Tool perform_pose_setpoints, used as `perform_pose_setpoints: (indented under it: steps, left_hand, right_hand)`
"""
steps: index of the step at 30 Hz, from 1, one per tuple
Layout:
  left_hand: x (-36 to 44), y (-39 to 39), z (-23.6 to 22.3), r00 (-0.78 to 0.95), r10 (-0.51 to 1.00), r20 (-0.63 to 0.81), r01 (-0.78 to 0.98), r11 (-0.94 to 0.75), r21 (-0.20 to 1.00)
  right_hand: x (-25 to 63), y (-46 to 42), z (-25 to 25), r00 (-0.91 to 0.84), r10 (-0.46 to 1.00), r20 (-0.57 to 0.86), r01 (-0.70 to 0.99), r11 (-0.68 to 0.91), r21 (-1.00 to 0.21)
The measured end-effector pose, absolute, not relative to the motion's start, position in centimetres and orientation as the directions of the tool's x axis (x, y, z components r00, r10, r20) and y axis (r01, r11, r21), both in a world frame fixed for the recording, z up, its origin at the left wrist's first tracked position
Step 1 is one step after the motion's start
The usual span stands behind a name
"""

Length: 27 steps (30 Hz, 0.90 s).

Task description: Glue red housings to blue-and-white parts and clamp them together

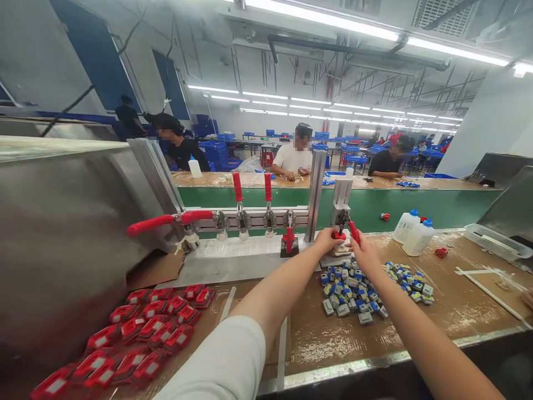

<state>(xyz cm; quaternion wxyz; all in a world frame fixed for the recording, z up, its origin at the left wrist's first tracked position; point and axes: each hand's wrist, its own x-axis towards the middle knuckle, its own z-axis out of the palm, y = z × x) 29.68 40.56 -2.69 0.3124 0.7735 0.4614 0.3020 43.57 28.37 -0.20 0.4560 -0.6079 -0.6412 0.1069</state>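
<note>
My right hand point(367, 254) is wrapped round the red handle point(353, 232) of a toggle clamp, which is fixed to a short metal upright point(342, 193). At the foot of that clamp, my left hand point(325, 242) has its fingers closed on a small red plastic part point(339, 236). The part sits under the clamp's plunger, and my fingers cover some of it. Just in front of both hands lies a heap of small grey, blue and yellow blocks point(347, 286). A second red part point(289, 243) stands under another clamp to the left.
Several red-handled clamps line a metal rail point(250, 218). Red plastic housings point(141, 333) cover the bench's left end. White bottles with blue caps point(418, 238) and a white basket point(497, 243) stand right. People work across a green divider point(416, 208); another person's hand point(528, 299) shows far right.
</note>
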Motion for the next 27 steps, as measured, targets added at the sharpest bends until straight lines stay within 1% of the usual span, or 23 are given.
perform_pose_setpoints:
  steps: [2,5,8,10,11,12,14,15,16,17,18,19,20,21,22,23,24,25,27]
  left_hand:
    - [29.6,40.3,-2.3,0.399,0.902,0.166,0.544,-0.378,0.749]
    - [29.5,39.3,-1.2,0.425,0.893,0.147,0.581,-0.394,0.713]
    - [28.4,37.1,0.8,0.479,0.866,0.142,0.612,-0.445,0.653]
    - [26.0,34.8,2.8,0.537,0.832,0.140,0.608,-0.497,0.619]
    - [24.1,33.4,4.1,0.587,0.797,0.141,0.593,-0.542,0.595]
    - [21.8,31.8,5.6,0.641,0.755,0.139,0.570,-0.590,0.572]
    - [16.1,28.5,9.0,0.790,0.598,0.139,0.480,-0.742,0.468]
    - [12.8,26.7,10.6,0.821,0.554,0.136,0.456,-0.781,0.427]
    - [9.6,24.9,12.1,0.817,0.562,0.131,0.485,-0.792,0.371]
    - [6.3,23.1,13.3,0.786,0.608,0.114,0.556,-0.775,0.299]
    - [3.2,21.3,14.0,0.730,0.678,0.086,0.651,-0.728,0.217]
    - [0.4,19.6,14.1,0.662,0.747,0.053,0.738,-0.663,0.130]
    - [-2.2,18.0,13.7,0.589,0.808,0.019,0.807,-0.589,0.049]
    - [-4.4,16.5,12.7,0.507,0.862,-0.008,0.862,-0.507,-0.020]
    - [-6.2,15.0,11.3,0.423,0.906,-0.024,0.903,-0.423,-0.072]
    - [-7.6,13.7,9.6,0.339,0.941,-0.029,0.934,-0.340,-0.108]
    - [-8.7,12.4,7.8,0.258,0.966,-0.023,0.957,-0.258,-0.131]
    - [-9.5,11.2,5.8,0.190,0.982,-0.012,0.972,-0.190,-0.140]
    - [-10.2,9.1,2.4,0.098,0.995,0.025,0.987,-0.094,-0.131]
  right_hand:
    - [43.3,28.4,-0.9,0.171,0.893,0.417,0.757,0.152,-0.636]
    - [42.4,28.3,-1.5,0.219,0.870,0.443,0.855,0.048,-0.517]
    - [41.1,28.1,-1.5,0.219,0.875,0.432,0.939,-0.068,-0.337]
    - [40.3,28.0,-1.1,0.209,0.893,0.399,0.967,-0.128,-0.222]
    - [40.1,28.0,-0.9,0.209,0.901,0.380,0.970,-0.142,-0.196]
    - [39.9,28.0,-0.6,0.216,0.908,0.359,0.967,-0.150,-0.204]
    - [39.8,27.9,0.0,0.240,0.924,0.297,0.959,-0.179,-0.218]
    - [39.9,27.9,0.2,0.255,0.931,0.263,0.956,-0.201,-0.213]
    - [39.8,27.7,0.5,0.250,0.940,0.230,0.962,-0.214,-0.171]
    - [39.6,27.3,0.7,0.221,0.935,0.277,0.973,-0.194,-0.123]
    - [39.1,26.7,0.8,0.202,0.901,0.385,0.979,-0.176,-0.101]
    - [38.3,25.8,0.9,0.169,0.848,0.503,0.985,-0.133,-0.108]
    - [37.1,24.7,0.8,0.106,0.799,0.592,0.990,-0.031,-0.136]
    - [35.6,23.4,0.6,0.023,0.780,0.626,0.978,0.113,-0.176]
    - [33.8,22.1,0.3,-0.090,0.793,0.603,0.934,0.277,-0.225]
    - [31.8,20.7,-0.1,-0.220,0.823,0.524,0.864,0.414,-0.288]
    - [29.8,19.6,-0.6,-0.333,0.847,0.414,0.805,0.484,-0.344]
    - [27.9,18.6,-1.1,-0.416,0.859,0.298,0.771,0.507,-0.385]
    - [24.8,17.4,-2.1,-0.486,0.867,0.107,0.778,0.485,-0.399]
